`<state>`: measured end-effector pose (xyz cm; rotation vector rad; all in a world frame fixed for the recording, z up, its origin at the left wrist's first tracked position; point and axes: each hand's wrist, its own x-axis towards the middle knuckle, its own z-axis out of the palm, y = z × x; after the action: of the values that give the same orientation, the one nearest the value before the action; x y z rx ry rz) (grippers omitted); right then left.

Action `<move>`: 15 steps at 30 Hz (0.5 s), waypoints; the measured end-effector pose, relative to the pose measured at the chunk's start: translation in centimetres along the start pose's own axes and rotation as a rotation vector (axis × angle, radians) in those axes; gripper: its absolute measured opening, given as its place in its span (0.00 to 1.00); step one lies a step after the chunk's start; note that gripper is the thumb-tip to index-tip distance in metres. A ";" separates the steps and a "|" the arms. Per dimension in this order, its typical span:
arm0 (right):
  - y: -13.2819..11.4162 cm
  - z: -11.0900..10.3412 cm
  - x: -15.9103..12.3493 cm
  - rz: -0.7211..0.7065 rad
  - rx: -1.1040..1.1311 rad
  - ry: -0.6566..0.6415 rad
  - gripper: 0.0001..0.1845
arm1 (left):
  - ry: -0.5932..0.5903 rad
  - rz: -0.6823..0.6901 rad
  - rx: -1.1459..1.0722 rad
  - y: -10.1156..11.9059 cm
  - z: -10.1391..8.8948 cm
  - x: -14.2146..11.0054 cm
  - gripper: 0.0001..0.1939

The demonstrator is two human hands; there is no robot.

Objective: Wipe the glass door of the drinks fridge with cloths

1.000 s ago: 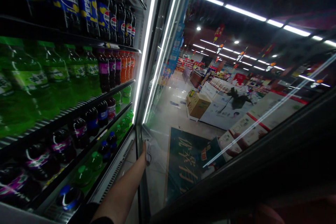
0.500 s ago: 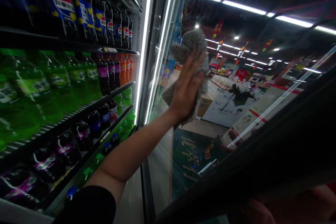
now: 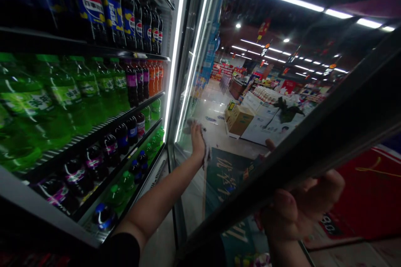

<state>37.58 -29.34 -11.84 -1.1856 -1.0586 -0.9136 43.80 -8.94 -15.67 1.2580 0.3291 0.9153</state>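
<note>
My left hand (image 3: 197, 142) clenches a grey knit rag (image 3: 206, 152), its length hanging downward, against the glass cooler door (image 3: 216, 71); my right hand (image 3: 297, 212) grips the door's black frame (image 3: 328, 133).

Long strip lights (image 3: 297, 2) run across the dark ceiling at 1 o'clock, above hanging banners (image 3: 263, 29). At 12 o'clock a polished tile floor (image 3: 213, 129) leads past a cardboard box (image 3: 239, 120) and white chest freezers (image 3: 260, 129) to a shop counter (image 3: 236, 89). A red mat (image 3: 366, 192) lies at 4 o'clock.
</note>
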 end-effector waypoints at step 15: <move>1.7 -0.8 -2.2 0.055 -0.242 0.032 0.41 | -0.240 0.188 0.148 -7.6 -3.9 -13.3 0.40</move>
<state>38.73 -29.84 -14.45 -1.3881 -0.9034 -1.0349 36.02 -16.39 -27.33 1.5383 0.0905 0.8993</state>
